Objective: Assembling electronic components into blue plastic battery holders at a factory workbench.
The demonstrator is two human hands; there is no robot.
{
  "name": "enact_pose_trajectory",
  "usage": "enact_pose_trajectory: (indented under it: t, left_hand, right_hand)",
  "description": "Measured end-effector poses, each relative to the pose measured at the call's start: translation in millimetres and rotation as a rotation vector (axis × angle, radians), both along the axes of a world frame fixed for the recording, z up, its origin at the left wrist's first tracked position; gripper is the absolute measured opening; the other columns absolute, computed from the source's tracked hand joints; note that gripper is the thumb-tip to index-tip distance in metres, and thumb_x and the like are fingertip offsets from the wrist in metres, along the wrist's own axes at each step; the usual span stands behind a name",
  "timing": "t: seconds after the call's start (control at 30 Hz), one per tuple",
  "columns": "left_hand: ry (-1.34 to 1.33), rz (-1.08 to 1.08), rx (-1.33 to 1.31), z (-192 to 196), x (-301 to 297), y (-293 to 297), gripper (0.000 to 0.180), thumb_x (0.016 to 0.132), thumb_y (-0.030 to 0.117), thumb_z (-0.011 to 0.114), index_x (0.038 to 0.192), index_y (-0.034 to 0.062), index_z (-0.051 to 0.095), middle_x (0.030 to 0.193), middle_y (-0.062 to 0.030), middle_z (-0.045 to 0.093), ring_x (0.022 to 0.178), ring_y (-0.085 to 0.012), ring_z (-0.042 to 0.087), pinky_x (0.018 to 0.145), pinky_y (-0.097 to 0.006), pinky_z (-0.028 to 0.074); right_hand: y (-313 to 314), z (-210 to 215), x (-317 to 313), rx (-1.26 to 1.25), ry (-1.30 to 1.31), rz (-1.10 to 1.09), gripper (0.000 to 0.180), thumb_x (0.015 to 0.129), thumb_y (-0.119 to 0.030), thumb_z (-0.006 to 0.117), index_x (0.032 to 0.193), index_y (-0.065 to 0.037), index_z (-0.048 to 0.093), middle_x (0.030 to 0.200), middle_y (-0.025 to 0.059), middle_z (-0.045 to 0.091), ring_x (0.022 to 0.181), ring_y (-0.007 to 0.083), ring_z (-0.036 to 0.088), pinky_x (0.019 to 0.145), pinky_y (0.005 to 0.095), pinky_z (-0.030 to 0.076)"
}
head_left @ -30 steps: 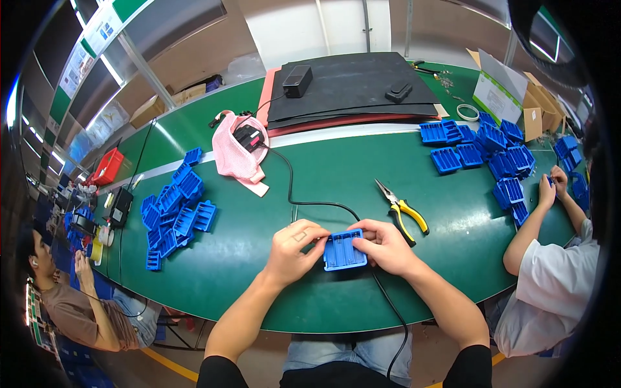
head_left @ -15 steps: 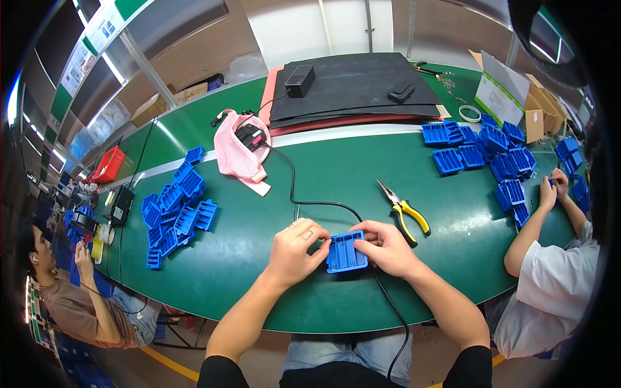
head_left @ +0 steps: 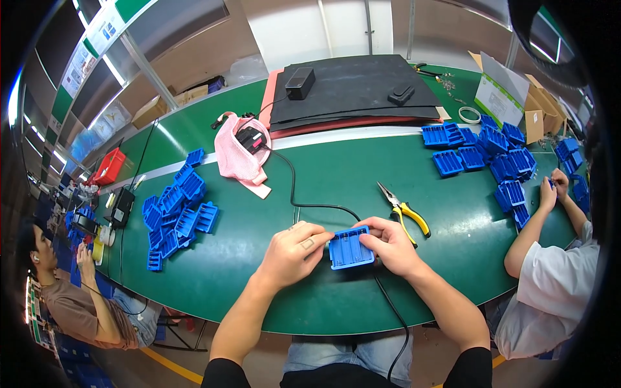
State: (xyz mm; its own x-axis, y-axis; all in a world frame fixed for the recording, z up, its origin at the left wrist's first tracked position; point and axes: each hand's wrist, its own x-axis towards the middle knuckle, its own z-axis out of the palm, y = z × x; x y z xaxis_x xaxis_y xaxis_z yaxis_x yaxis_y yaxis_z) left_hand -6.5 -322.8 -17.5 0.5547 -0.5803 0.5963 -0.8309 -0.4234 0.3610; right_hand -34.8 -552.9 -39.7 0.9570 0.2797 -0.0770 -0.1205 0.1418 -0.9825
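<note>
A blue plastic battery holder (head_left: 351,249) with several long slots and small metal contacts is between my hands, above the near part of the green table. My right hand (head_left: 393,248) is closed on its right side, thumb over the upper right corner. My left hand (head_left: 294,253) is closed in a pinch at the upper left edge; its fingertips touch the holder and hide whatever small part may be there. Just beyond my right hand lie needle-nose pliers (head_left: 414,218) with yellow and black handles, jaws slightly apart.
Blue holders are piled at left (head_left: 173,205) and right (head_left: 495,149). A black cable (head_left: 317,205) runs from a pink mesh cloth (head_left: 238,155) under my hands. Black sheets (head_left: 352,90) lie at the back. Co-workers sit on both sides, one with hands (head_left: 552,187) near the right pile.
The holder has moved slightly right and turned a little, its left edge now more exposed. My left hand has shifted slightly, its fingers still at that edge.
</note>
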Motion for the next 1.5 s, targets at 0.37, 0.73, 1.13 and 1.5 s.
enact_pose_trajectory:
  t: [0.37,0.73,1.13,1.5]
  left_hand:
    - [0.581,0.017,-0.36,-4.2,-5.6,-8.7,0.023,0.084,0.0,0.063,0.106,-0.0005,0.066,0.105,-0.0108,0.063,0.092,-0.0165,0.061,0.074,-0.028,0.051]
    - [0.659,0.08,-0.688,-13.6,-18.3,-26.7,0.017,0.088,-0.005,0.055,0.101,-0.0046,0.066,0.108,-0.011,0.062,0.095,-0.0163,0.06,0.083,-0.028,0.049]
    - [0.63,0.101,-0.619,-13.9,-14.9,-23.4,0.018,0.087,-0.003,0.057,0.101,-0.0036,0.069,0.108,-0.0134,0.066,0.102,-0.0194,0.062,0.091,-0.031,0.048]
    - [0.65,0.057,-0.681,-15.6,-16.6,-22.5,0.024,0.081,-0.008,0.053,0.098,-0.0039,0.069,0.105,-0.0161,0.069,0.11,-0.0253,0.064,0.097,-0.035,0.048]
  right_hand:
    - [4.1,2.3,-2.8,0.014,-0.058,-0.005,0.024,0.094,-0.01,0.058,0.116,-0.001,0.059,0.092,0.004,0.067,0.074,0.0063,0.062,0.057,0.0198,0.048]
    - [26.0,-2.9,-16.2,0.165,-0.147,-0.056,0.029,0.093,-0.004,0.059,0.122,-0.001,0.057,0.104,0.0069,0.064,0.09,0.0101,0.062,0.077,0.0254,0.051]
    - [27.9,-7.6,-16.4,0.187,-0.152,-0.075,0.028,0.094,-0.004,0.059,0.122,-0.002,0.056,0.104,0.0059,0.064,0.092,0.0094,0.06,0.079,0.0246,0.05]
    - [31.8,-4.8,-21.7,0.209,-0.109,0.015,0.031,0.093,0.0,0.057,0.123,-0.003,0.053,0.109,0.0083,0.06,0.088,0.0111,0.06,0.07,0.0257,0.054]
